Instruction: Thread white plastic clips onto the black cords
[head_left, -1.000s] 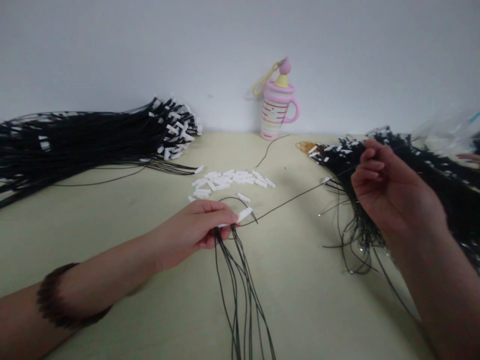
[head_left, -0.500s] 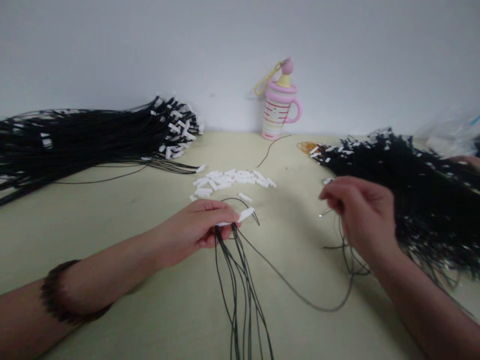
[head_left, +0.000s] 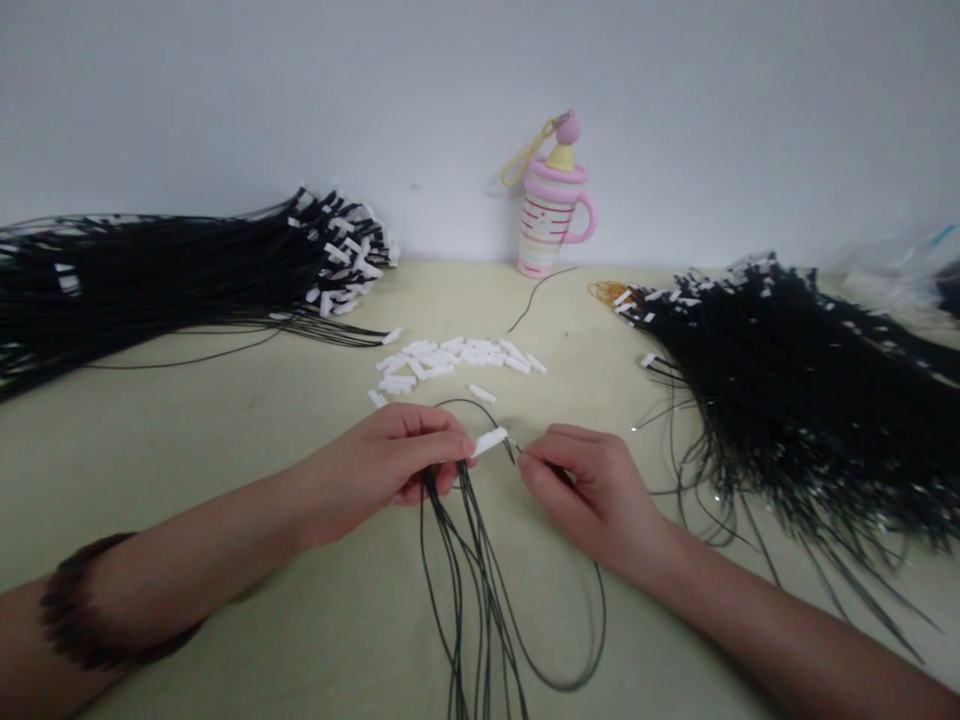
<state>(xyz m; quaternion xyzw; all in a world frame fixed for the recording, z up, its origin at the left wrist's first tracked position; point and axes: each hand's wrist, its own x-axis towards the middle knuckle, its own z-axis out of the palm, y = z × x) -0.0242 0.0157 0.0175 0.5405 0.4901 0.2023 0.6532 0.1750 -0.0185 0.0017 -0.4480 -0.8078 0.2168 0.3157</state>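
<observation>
A white plastic connector housing [head_left: 491,441] is pinched in my left hand [head_left: 405,452], its free end sticking out past the fingertips. Several thin black wires [head_left: 480,570] hang from the connector down toward me. My right hand [head_left: 581,485] grips one black wire close to its bare metal tip, which sits right by the connector's free end. Whether the tip is inside the connector I cannot tell. The rest of that wire loops below the right hand.
Loose white connectors [head_left: 439,358] lie in a pile beyond my hands. Bundles of black wires with white connectors rest at left [head_left: 187,260] and right [head_left: 825,390]. A pink striped cup [head_left: 551,220] stands by the wall, and a clear plastic bag [head_left: 892,270] lies at far right.
My right hand has moved left from beside the right-hand wire bundle to the connector, bringing a wire end with it. My left hand still holds the connector in nearly the same place.
</observation>
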